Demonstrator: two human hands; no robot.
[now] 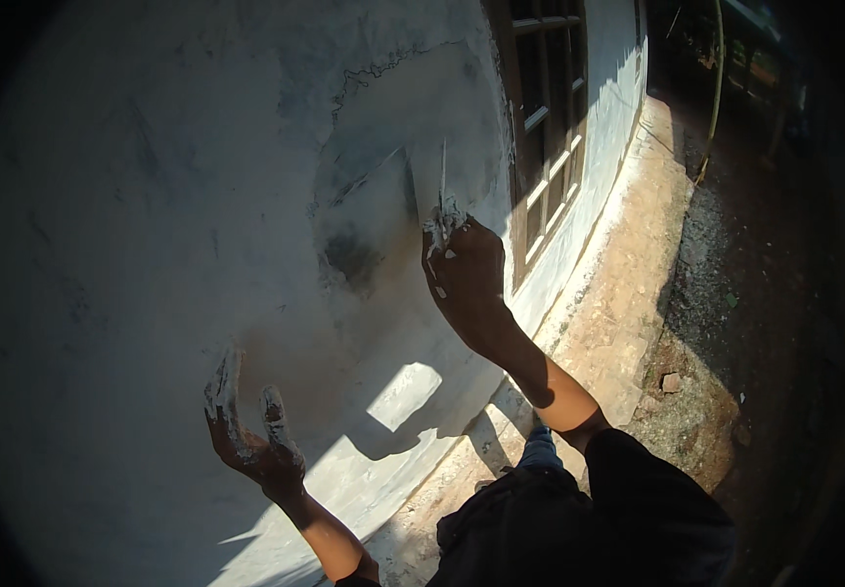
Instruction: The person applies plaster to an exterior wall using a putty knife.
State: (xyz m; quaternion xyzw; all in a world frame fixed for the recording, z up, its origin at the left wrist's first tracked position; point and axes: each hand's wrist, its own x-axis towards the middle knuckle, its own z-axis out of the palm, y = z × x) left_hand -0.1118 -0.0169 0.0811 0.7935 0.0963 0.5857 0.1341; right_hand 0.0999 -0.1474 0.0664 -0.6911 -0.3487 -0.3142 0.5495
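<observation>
My right hand (466,269) is closed around a putty knife (443,176), whose thin blade shows almost edge-on and points up along the wall. White paste coats the fingers and the grip, so the handle is mostly hidden. Behind the blade, a smoother grey patch (383,108) with a cracked upper edge covers part of the pale wall (198,196). Lower and to the left, my left hand (251,440) is open by the wall, fingers stretched up and thumb apart. Its fingers and thumb are smeared white, and I see nothing held in it.
A brown-framed window (550,127) with white bars lies right of the patch. Along the wall's foot runs a sunlit concrete ledge (628,264), beside dark ground with gravel and a small brick piece (671,383). A thin pole (716,98) stands at the far right.
</observation>
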